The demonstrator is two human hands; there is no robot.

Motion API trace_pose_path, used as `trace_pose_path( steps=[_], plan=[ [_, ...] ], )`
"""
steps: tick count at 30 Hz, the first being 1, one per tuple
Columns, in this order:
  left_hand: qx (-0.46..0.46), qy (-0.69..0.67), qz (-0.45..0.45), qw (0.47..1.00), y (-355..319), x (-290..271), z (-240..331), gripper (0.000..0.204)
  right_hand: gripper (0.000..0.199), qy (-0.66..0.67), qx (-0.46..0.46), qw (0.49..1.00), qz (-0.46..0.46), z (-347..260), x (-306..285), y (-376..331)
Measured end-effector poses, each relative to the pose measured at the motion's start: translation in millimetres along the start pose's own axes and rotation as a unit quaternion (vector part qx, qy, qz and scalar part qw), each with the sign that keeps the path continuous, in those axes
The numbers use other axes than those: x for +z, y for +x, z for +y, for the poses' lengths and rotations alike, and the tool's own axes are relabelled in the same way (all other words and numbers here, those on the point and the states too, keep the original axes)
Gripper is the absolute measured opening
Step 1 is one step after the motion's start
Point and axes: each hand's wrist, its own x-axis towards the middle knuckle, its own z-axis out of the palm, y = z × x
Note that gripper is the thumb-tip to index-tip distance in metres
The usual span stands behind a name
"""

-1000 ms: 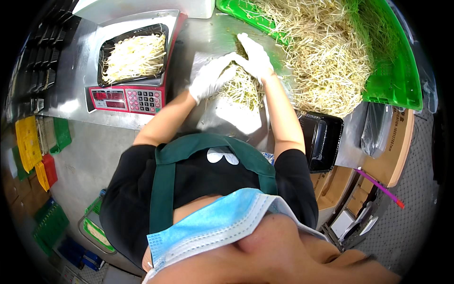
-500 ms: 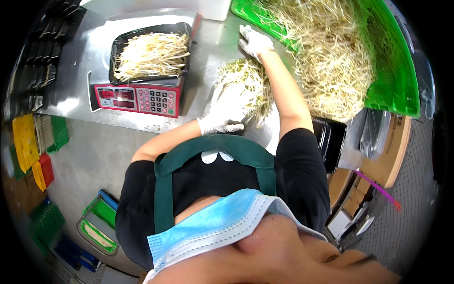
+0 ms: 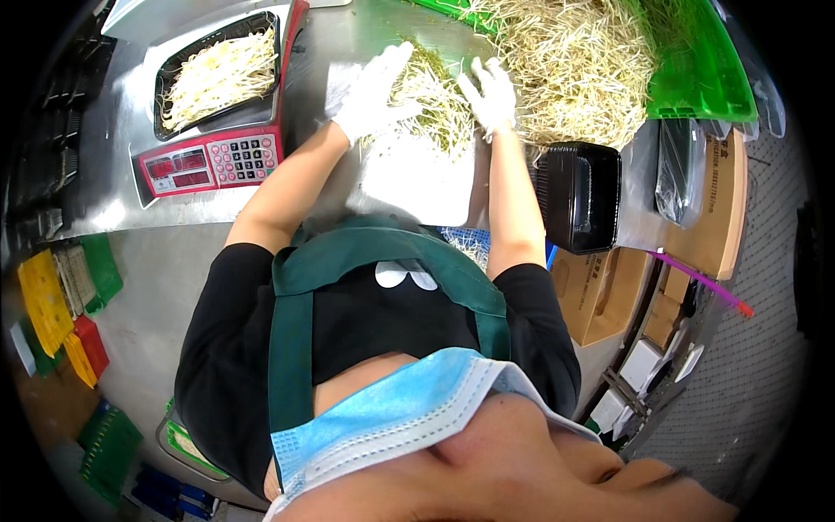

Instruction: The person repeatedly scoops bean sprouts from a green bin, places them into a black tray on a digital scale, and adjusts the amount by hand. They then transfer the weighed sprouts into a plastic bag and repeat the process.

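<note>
A loose pile of bean sprouts (image 3: 430, 109) lies on the metal table, partly over a white board (image 3: 417, 183). At the pile's left edge is my left hand (image 3: 374, 97) in a white glove, its fingers spread and its thumb side against the sprouts. My gloved right hand (image 3: 490, 94) is at the pile's right side, fingers apart, between it and the larger heap of sprouts (image 3: 574, 70). Neither hand grips anything that I can see. That heap rests in a green crate (image 3: 704, 83).
On the left stands a red scale (image 3: 213, 163) bearing a black tray (image 3: 162, 122) of sprouts. Stacked black trays (image 3: 584, 196) are right of my right forearm. Beyond them are wrapped packaging (image 3: 681, 174) and a cardboard box (image 3: 718, 204). A blue basket (image 3: 470, 235) shows below the table's front edge.
My left hand has moved from the table's near edge to the pile's left side. My right hand has come back toward the pile. The sprouts now lie farther from me, baring the white board.
</note>
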Motion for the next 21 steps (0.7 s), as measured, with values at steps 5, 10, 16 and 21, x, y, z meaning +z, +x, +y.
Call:
trace_pose_path(
  steps=[5, 10, 16, 21],
  plan=[
    [0.049, -0.038, -0.054, 0.997, -56.9, 2.3, -3.2, 0.083, 0.062, 0.172, 0.0, 0.982, -0.079, -47.9, -11.3, -84.2],
    [0.036, 0.124, -0.014, 0.992, -68.1, -16.1, 28.6, 0.088, 0.073, 0.088, -0.044, 0.995, -0.013, -76.9, -23.3, -108.2],
    [0.05, -0.19, 0.041, 0.98, -20.4, -5.9, 42.3, 0.038, 0.033, 0.248, -0.035, 0.968, -0.006, -91.6, -64.4, -48.7],
    [0.065, -0.087, -0.017, 0.994, -69.5, -35.1, 28.9, 0.046, 0.07, 0.126, -0.054, 0.99, -0.025, -41.2, -63.6, -78.7]
  ],
)
